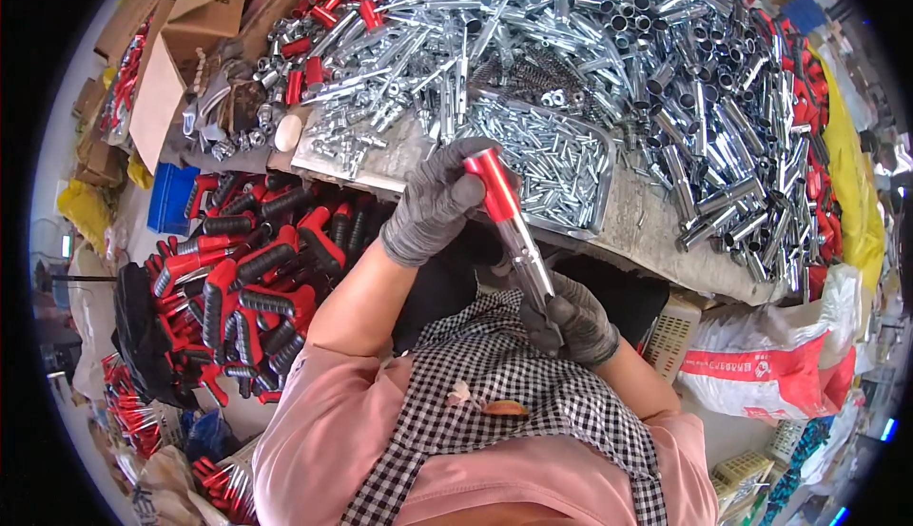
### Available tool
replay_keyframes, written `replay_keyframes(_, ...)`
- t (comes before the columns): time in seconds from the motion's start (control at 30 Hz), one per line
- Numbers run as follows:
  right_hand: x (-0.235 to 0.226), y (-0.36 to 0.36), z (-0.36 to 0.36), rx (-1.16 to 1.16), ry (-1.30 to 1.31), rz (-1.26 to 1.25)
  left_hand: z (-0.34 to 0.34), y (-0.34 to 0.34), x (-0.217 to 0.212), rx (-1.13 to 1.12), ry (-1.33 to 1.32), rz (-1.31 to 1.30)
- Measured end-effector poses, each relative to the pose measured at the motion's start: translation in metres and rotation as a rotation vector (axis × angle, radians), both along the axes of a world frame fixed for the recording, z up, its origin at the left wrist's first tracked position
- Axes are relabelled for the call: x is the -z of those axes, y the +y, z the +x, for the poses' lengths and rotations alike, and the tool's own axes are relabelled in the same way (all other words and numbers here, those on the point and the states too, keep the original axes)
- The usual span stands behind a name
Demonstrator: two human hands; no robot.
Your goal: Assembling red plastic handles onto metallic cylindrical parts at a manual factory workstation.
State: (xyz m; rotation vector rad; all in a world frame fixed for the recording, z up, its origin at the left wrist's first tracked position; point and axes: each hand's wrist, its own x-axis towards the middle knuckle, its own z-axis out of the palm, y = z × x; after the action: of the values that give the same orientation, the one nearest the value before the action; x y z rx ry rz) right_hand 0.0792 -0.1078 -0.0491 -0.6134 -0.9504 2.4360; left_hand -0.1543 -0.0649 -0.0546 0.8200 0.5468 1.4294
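Note:
A shiny metal tube with a red collar (518,241) slants in front of my apron, its red end up and to the left. My left hand (428,204), in a grey glove, is closed around the tube just under the red end. The gloved fingers of my right hand (582,321) grip its lower metal end. Just beyond the tube, a shallow metal tray (605,179) on the bench holds many small silver pins (542,160). Dark coil springs (547,79) lie behind the tray.
Loose chrome tubes (704,107) are heaped over the bench (637,231). Red-and-black handles (252,279) pile up at the left, beside a blue bin (169,198). Cardboard boxes (204,3) stand far left. A white-and-red sack (761,364) sits at the right.

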Motion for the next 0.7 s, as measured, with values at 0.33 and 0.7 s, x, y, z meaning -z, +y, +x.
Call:
replay_keyframes(0.33,0.013,-0.005,-0.018,-0.008,0.265,-0.173,0.023,-0.009,0.011,0.256,-0.168,0.034)
replay_keyframes(0.7,0.010,-0.002,-0.029,-0.025,0.131,-0.026,0.029,-0.018,0.007,0.225,-0.375,-0.149)
